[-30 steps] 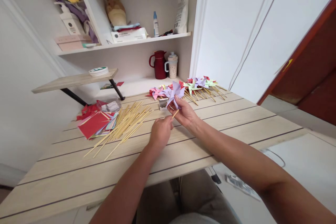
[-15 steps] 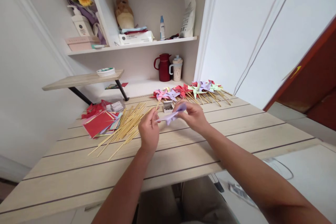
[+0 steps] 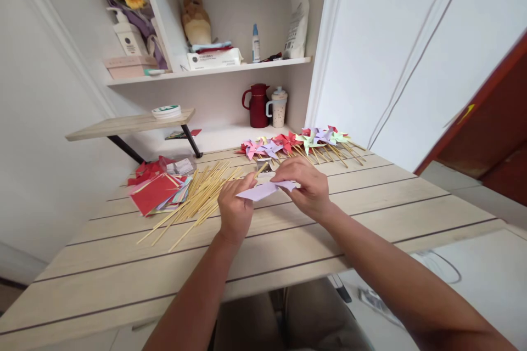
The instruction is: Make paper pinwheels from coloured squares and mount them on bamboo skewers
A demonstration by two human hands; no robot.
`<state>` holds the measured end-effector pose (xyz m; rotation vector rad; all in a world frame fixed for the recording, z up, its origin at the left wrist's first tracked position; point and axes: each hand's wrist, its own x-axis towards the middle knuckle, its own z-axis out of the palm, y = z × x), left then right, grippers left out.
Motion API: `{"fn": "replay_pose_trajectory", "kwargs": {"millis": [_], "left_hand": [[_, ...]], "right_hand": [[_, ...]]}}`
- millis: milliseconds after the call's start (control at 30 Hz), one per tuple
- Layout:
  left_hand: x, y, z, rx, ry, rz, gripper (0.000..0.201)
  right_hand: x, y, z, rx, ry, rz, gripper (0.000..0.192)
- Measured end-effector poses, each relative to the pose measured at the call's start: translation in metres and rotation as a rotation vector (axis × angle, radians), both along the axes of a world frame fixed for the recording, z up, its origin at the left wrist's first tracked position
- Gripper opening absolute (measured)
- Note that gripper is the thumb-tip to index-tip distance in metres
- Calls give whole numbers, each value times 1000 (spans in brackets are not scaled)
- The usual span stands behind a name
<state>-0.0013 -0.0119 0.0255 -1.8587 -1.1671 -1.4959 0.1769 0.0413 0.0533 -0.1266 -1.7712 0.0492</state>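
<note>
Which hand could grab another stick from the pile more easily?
Probably the left hand. It is right beside the loose wooden sticks, which spread out to its left. The right hand is farther away, on the other side of the purple paper pinwheel both hands hold.

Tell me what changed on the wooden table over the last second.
The lilac paper pinwheel, held upright above the table by the right hand a second ago, has been tipped down flat between both hands. The left hand moved up to grip it and the thin wooden stick, whose tip now points away. The loose bamboo sticks, red paper sheets and finished pinwheels stayed put.
</note>
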Motion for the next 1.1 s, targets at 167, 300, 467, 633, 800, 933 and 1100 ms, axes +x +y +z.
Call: {"fn": "replay_pose_trajectory", "kwargs": {"millis": [167, 300, 467, 633, 800, 933, 1100], "left_hand": [[1, -1, 0, -40, 34, -18, 26], [1, -1, -1, -14, 60, -20, 27], [0, 0, -2, 37, 88, -18, 27], [1, -1, -1, 48, 100, -5, 27], [2, -3, 1, 35, 115, -3, 26], [2, -5, 3, 57, 128, 18, 23], [2, -5, 5, 92, 143, 17, 24]], "right_hand": [[1, -1, 1, -3, 20, -22, 21], [2, -1, 2, -30, 48, -28, 22], [2, -1, 2, -45, 65, -21, 24], [2, -2, 2, -68, 65, -33, 22], [2, -1, 2, -74, 64, -45, 20], [2, -1, 3, -75, 63, -48, 20], [2, -1, 3, -56, 60, -34, 22]]}}
